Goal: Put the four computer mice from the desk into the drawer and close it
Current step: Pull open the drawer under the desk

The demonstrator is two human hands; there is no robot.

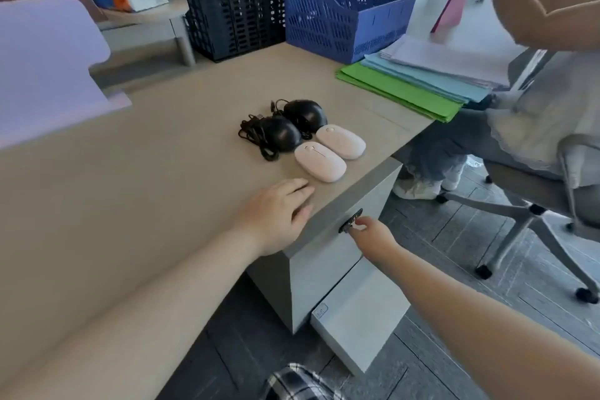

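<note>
Two black wired mice (281, 136) (306, 114) with coiled cables and two white wireless mice (319, 161) (341, 141) lie clustered near the desk's (146, 172) front right edge. My left hand (276, 211) rests flat on the desk just in front of the nearer white mouse, fingers apart, holding nothing. My right hand (368, 230) reaches below the desk edge, its fingers pinching the dark handle (350, 220) of the top drawer (328, 256), which looks shut. A lower drawer (357, 312) stands pulled out a little.
Black (233, 0) and blue (344, 0) mesh file racks stand at the back of the desk. Green, blue and white folders (415, 81) are stacked at the right. Another person sits on an office chair (535, 198) close to the right.
</note>
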